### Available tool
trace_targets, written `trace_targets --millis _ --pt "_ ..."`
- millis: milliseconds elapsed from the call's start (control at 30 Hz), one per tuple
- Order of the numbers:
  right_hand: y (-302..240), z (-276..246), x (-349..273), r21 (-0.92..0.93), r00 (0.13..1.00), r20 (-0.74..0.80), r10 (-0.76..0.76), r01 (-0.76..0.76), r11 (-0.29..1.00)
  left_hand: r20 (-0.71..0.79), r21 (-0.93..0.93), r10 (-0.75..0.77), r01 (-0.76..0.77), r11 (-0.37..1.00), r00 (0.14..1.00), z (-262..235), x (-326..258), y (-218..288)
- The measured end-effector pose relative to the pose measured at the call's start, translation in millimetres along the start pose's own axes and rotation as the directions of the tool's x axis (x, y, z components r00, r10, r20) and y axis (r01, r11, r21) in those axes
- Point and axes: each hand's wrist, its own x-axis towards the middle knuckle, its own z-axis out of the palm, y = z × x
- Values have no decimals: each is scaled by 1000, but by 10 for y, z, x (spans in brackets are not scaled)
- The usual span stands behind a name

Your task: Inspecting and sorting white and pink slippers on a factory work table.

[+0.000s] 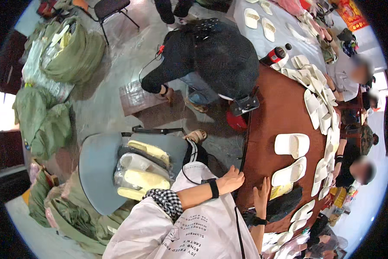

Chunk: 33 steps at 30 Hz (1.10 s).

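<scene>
My left hand (pixel 231 179) is at the near edge of the red-brown table (pixel 263 121), its fingers loosely bent and slightly apart, with nothing visible in them. Over the tabletop, my right hand (pixel 261 195) is open, thumb and fingers apart. Just beyond it lies a white slipper (pixel 289 172), and a second white slipper (pixel 292 146) sits farther up the table. Close to my right hand are a yellow packet (pixel 281 191) and a dark, flat item (pixel 287 203) whose kind I cannot make out. Neither hand touches a slipper.
A grey-blue chair (pixel 94 172) at my left holds yellow and white slippers (pixel 147 178) in clear plastic. A person in black (pixel 220 56) bends beside the table. Rows of white slippers (pixel 317 108), a dark bottle (pixel 275 55) and green sacks (pixel 75 54) surround the area. Other people sit across the table.
</scene>
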Motion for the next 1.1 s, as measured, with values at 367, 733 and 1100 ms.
trace_targets --millis 367,733,1100 --pt "258 -98 84 -221 989 86 -121 138 966 -171 -55 -172 165 985 970 31 -249 -32" --pt "313 -92 126 -240 994 74 -85 100 966 69 -120 -284 291 949 956 -86 -599 -397" --pt "214 -133 125 -333 992 77 -102 122 935 164 -415 -310 351 840 936 164 -411 -774"
